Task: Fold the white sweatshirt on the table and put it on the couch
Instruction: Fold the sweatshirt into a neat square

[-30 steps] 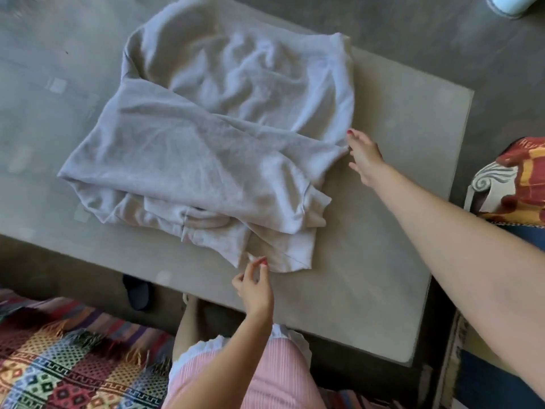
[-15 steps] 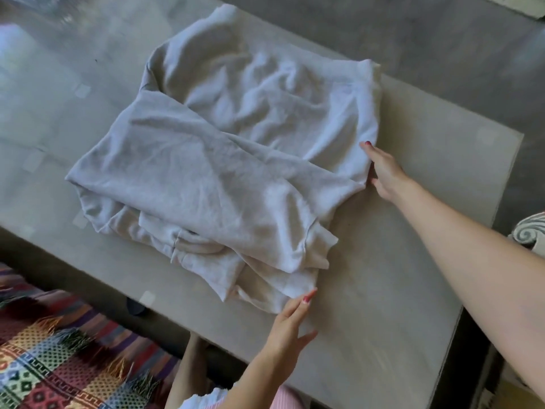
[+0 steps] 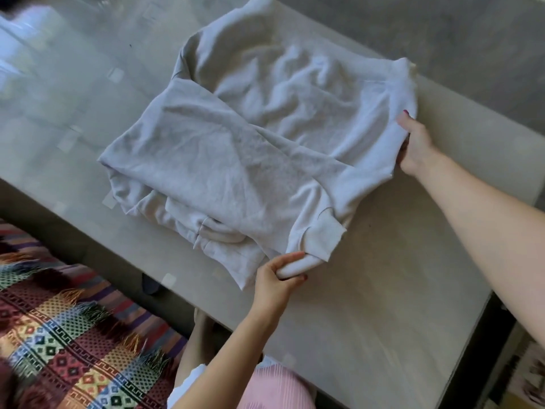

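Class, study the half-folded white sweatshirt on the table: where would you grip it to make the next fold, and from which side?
Grip the white sweatshirt along its right-hand edge, coming from the right: one hold by the near cuff corner, where the left hand pinches, and one at the far corner, where the right hand grips. That edge lies free on the table, so probably it lifts across.

The sweatshirt (image 3: pixel 250 149) is off-white, greyer where it creases and in its shaded folds. The desk (image 3: pixel 368 305) is a pale beige-grey, glossy toward its left end. The rug (image 3: pixel 65 335) is woven in bands of red, maroon, green, blue, yellow and purple, with diamond and key patterns and a fringe. The fingernails on both hands are dark red. The garment (image 3: pixel 274 391) at the bottom is pink with fine ribs.
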